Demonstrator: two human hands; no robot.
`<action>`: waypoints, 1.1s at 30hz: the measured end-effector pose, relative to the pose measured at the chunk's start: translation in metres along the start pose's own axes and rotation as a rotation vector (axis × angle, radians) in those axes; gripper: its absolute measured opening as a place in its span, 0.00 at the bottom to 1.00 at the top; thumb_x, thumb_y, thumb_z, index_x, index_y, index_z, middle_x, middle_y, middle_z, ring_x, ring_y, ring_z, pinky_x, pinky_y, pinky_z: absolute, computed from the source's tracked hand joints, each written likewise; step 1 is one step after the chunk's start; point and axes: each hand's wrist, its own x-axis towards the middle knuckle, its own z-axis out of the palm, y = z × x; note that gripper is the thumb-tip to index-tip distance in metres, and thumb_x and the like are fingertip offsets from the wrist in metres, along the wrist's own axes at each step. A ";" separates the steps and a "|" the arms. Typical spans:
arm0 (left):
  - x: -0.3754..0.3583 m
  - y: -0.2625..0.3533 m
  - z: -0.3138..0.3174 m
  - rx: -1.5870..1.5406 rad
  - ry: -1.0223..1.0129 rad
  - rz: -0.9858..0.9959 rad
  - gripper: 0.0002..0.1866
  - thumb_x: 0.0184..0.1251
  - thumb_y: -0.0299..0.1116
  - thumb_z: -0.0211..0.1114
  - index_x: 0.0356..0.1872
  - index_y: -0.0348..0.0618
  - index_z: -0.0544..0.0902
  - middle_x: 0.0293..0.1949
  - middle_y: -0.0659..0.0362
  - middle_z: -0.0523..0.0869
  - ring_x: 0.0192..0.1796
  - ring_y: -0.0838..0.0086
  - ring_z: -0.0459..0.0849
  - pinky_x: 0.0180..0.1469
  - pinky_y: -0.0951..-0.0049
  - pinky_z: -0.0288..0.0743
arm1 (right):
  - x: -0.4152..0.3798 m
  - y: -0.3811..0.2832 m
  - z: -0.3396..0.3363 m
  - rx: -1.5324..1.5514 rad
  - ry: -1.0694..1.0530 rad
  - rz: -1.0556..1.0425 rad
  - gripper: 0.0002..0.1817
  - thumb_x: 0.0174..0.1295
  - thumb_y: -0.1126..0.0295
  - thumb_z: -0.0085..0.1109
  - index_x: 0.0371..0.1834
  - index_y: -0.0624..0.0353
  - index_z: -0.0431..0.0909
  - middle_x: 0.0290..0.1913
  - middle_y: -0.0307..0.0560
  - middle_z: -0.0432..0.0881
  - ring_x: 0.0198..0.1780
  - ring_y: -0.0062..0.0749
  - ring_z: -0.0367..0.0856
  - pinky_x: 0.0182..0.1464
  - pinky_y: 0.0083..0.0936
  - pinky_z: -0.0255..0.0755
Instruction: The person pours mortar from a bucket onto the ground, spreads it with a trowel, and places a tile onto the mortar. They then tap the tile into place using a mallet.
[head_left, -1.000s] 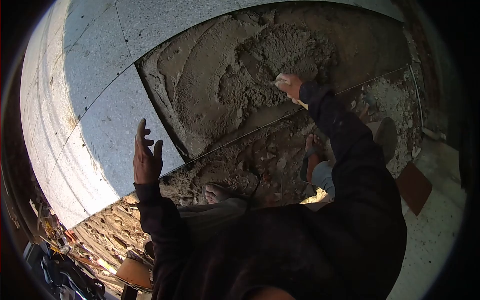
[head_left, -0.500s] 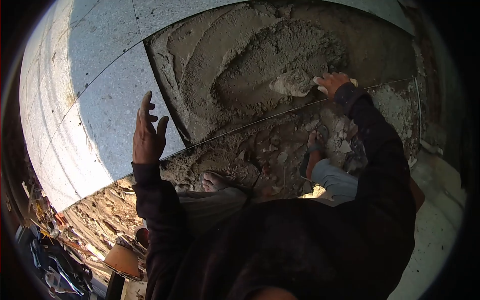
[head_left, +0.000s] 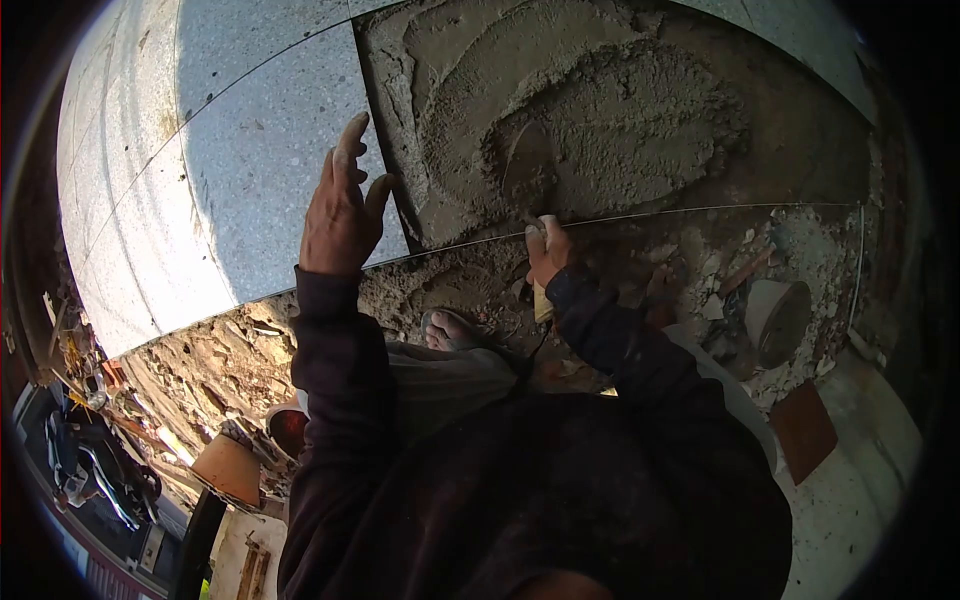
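Grips one trowel (head_left: 528, 165) in the right hand (head_left: 548, 252), with fingers (head_left: 549, 224) wrapped round one handle (head_left: 543, 305) and the blade at the wet mortar (head_left: 620, 120), near one thin string (head_left: 700, 208). Holds the left hand (head_left: 340, 228) open, with thumb apart, over the pale tiles (head_left: 285, 130). Shows one foot (head_left: 445, 330), one round container (head_left: 778, 322), one brown square (head_left: 803, 430). Since half a second ago, brings the blade nearer the tiles, turns the handle toward the body, and uncovers the container.
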 end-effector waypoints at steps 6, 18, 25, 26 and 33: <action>-0.002 -0.004 -0.007 -0.006 0.033 -0.016 0.37 0.53 0.22 0.63 0.64 0.47 0.55 0.45 0.50 0.74 0.35 0.69 0.78 0.37 0.71 0.75 | 0.004 -0.075 0.000 -0.905 -0.375 -0.146 0.15 0.60 0.65 0.47 0.49 0.58 0.66 0.39 0.59 0.77 0.38 0.52 0.78 0.39 0.43 0.71; -0.004 -0.009 -0.005 -0.033 0.019 -0.051 0.38 0.52 0.23 0.64 0.64 0.51 0.55 0.46 0.49 0.75 0.37 0.66 0.78 0.36 0.70 0.76 | 0.008 -0.059 -0.101 -1.076 -0.031 -0.655 0.11 0.54 0.66 0.53 0.41 0.53 0.72 0.36 0.45 0.77 0.32 0.44 0.79 0.30 0.40 0.72; -0.002 0.008 -0.007 -0.024 0.043 -0.064 0.38 0.52 0.21 0.63 0.64 0.50 0.55 0.46 0.49 0.75 0.37 0.67 0.79 0.36 0.70 0.76 | 0.044 -0.037 -0.162 -1.431 -0.090 -0.710 0.09 0.54 0.68 0.49 0.38 0.47 0.74 0.38 0.38 0.77 0.41 0.34 0.77 0.45 0.39 0.67; -0.004 0.006 -0.008 -0.014 0.038 -0.067 0.38 0.52 0.21 0.63 0.64 0.50 0.55 0.46 0.49 0.75 0.37 0.67 0.79 0.36 0.70 0.76 | 0.049 -0.025 -0.198 -1.541 -0.006 -0.693 0.09 0.54 0.68 0.49 0.38 0.46 0.74 0.42 0.39 0.76 0.48 0.36 0.74 0.50 0.40 0.64; -0.007 0.002 -0.008 0.015 0.019 -0.081 0.38 0.52 0.22 0.63 0.64 0.51 0.55 0.46 0.50 0.75 0.36 0.68 0.79 0.35 0.70 0.76 | 0.025 -0.030 -0.220 -1.089 0.072 -0.356 0.19 0.60 0.62 0.49 0.53 0.55 0.67 0.44 0.52 0.75 0.43 0.53 0.75 0.42 0.46 0.69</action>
